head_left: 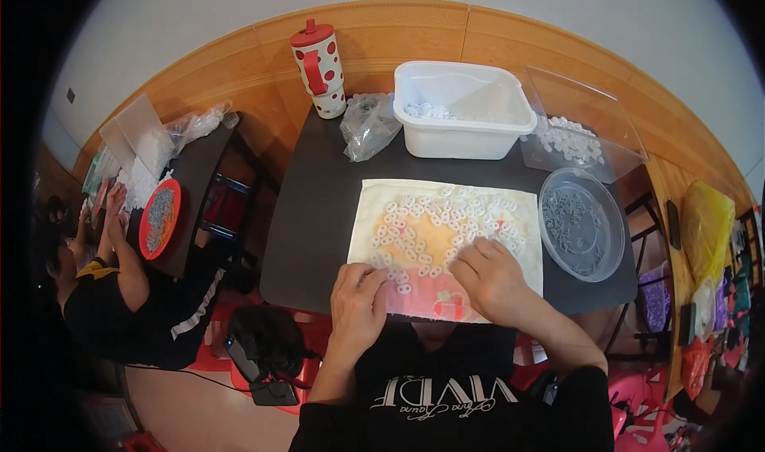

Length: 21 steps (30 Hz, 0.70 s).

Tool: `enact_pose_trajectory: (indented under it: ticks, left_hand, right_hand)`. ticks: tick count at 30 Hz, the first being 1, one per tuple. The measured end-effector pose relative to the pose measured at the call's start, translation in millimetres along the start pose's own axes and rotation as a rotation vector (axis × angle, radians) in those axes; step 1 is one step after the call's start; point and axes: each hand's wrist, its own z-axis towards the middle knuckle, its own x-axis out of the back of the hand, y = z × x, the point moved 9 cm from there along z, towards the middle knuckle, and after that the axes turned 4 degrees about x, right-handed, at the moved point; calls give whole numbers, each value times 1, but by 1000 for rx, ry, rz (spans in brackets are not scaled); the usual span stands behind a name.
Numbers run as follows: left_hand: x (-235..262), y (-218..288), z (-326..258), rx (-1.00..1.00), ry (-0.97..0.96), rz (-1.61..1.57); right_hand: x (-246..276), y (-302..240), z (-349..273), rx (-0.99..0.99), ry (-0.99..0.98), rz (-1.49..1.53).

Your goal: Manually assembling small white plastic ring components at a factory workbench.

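A pale yellow cloth [522, 281] with orange and pink patches lies on the dark table in front of me. Scattered over it are several small white oval pieces [478, 209], each with two holes. My left hand [356, 302] rests at the cloth's near left corner, its fingers curled and thumb against them, beside a few pieces. Over the near right part of the cloth, my right hand [496, 283] has its fingers bent down and drawn together among the pieces. Whatever sits between the fingertips of either hand is hidden or too small to name.
Right of the cloth stands a round clear tub [612, 253] of small grey parts. Behind are a white bin [458, 141], a clear box [594, 93] with white pieces, a crumpled plastic bag [370, 129] and a spotted tumbler [319, 74]. Another person [119, 309] sits at a table on the left.
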Motion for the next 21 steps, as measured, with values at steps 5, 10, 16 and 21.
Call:
enact_pose_trajectory:
  ticks: [5, 10, 16, 21]
  left_hand:
    - [-11, 17, 12, -55, -32, -42]
    - [-27, 21, 18, -45, -130, 94]
    - [-35, 29, 18, -54, -209, 232]
    - [-32, 18, 19, -41, -194, 51]
  right_hand:
    - [-9, -6, -55, -102, -102, -265]
    - [-5, -3, -66, -133, 46, -110]
    - [-5, 12, -74, -254, 181, 26]
    - [-2, 25, -86, -316, 263, 83]
